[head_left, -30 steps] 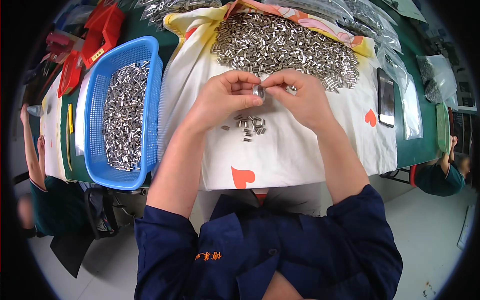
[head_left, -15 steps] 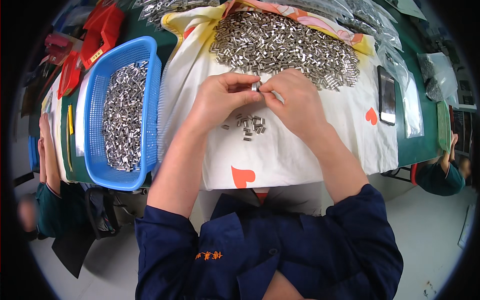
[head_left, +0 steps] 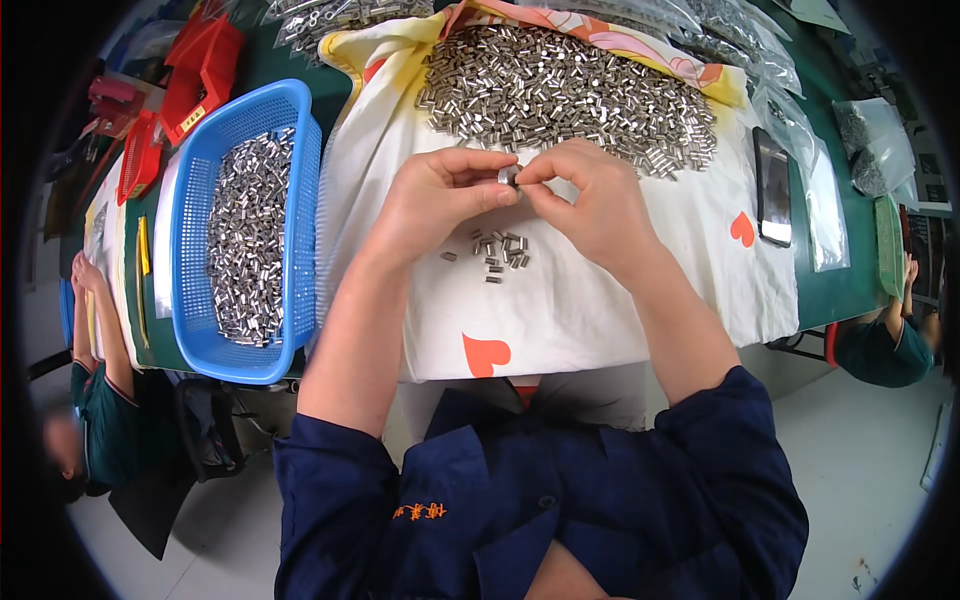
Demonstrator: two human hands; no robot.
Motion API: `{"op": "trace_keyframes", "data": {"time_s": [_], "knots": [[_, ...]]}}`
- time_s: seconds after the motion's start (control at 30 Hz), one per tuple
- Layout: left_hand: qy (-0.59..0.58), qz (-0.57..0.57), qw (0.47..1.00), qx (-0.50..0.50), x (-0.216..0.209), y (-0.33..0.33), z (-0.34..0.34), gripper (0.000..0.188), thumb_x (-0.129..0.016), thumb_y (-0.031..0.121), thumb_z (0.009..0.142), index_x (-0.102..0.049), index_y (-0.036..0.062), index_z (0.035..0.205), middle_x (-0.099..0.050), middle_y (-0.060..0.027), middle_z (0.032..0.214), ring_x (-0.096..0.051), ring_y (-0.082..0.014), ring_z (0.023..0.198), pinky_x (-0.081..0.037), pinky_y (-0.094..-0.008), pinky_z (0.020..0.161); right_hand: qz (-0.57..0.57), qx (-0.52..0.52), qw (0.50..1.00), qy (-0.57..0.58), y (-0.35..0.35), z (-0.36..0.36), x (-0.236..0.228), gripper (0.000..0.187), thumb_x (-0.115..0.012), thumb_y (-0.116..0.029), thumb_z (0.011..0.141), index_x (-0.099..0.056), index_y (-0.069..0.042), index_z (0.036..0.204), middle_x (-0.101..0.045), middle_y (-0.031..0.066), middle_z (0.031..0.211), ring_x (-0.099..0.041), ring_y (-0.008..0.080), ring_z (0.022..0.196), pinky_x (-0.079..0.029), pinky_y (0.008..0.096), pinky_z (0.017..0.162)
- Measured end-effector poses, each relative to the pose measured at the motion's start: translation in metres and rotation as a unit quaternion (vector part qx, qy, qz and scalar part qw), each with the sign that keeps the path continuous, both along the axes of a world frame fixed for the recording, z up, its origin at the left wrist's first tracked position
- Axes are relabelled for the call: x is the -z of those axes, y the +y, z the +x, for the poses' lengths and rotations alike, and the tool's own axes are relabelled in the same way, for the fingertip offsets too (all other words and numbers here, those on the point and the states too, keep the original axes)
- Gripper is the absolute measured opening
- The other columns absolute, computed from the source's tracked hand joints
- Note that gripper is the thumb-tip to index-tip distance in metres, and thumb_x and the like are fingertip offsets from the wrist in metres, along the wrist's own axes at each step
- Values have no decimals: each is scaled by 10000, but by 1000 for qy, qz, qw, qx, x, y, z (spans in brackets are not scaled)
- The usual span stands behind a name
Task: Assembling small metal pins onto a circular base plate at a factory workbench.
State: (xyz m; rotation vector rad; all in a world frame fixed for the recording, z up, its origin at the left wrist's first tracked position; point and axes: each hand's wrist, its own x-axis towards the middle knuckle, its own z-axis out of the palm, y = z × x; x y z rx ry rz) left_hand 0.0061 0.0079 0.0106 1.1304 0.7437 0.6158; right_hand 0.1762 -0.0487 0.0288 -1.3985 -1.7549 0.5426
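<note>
Above the white cloth, my left hand pinches a small shiny metal cylinder between thumb and index finger. The thumb and fingertips of my right hand close on its right side; fingertips hide part of it, so its ends cannot be made out. Just below the hands lies a small loose group of short metal cylinders on the cloth, with a lone cylinder to their left. Beyond my fingers spreads a big heap of similar cylinders.
A blue plastic basket of metal cylinders stands at left, with red bins behind it. At right lie a phone and clear bags. The patterned cloth covers the green table. Co-workers sit at both sides.
The metal cylinder has shifted slightly left and turned a little between my fingers. My right hand has opened its grip shape slightly. At left, the co-worker's hands and arms have moved.
</note>
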Motion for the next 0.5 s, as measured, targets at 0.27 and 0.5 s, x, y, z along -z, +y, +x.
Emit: {"op": "trace_keyframes", "data": {"time_s": [0.27,0.5], "knots": [[60,35,997,-18,4,-3,2,306,-653,2,726,-571,-42,1017,-624,-85,863,-588,-105,764,-479,-203,688,85,4,993,-81,1,-4,10,41,-602,-56,664,-573,-37,684,-589,75,700,-547,248,712,-452,340,623],[38,28,999,15,-4,-1,-1,290,-658,-1,719,-581,-51,995,-627,-79,860,-591,-106,757,-483,-209,676,-128,-33,988,81,4,8,-3,74,-625,-48,692,-601,-22,757,-608,41,738,-561,144,700,-442,268,636]]}}
